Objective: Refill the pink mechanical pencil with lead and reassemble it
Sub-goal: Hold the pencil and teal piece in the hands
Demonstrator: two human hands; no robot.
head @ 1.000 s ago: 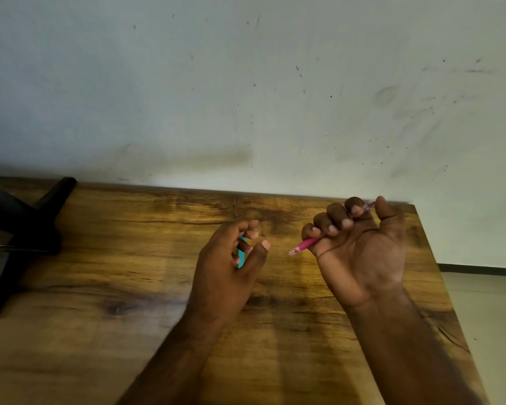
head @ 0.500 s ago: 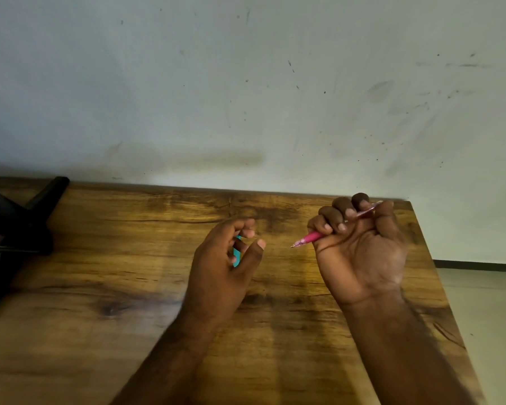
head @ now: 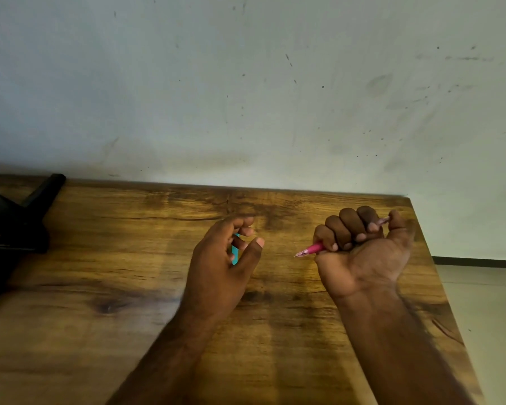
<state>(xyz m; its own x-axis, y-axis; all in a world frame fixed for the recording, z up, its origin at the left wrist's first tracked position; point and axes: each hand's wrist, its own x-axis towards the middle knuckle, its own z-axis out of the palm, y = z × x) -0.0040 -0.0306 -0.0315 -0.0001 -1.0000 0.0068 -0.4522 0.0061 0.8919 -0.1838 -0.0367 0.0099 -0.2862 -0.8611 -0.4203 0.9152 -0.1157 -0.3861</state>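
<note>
1. A black stand (head: 15, 229) sat at the far left of the wooden table (head: 100, 331), against the wall (head: 246, 83).
2. Your left hand (head: 222, 267) hovered over the table's middle, right of the stand, fingers curled round a small turquoise object (head: 235, 254); what it was, you could not tell.
3. Your right hand (head: 362, 252) was clenched around the pink mechanical pencil (head: 311, 249) near the table's right edge, its tip pointing left toward your left hand, apart from it.
</note>
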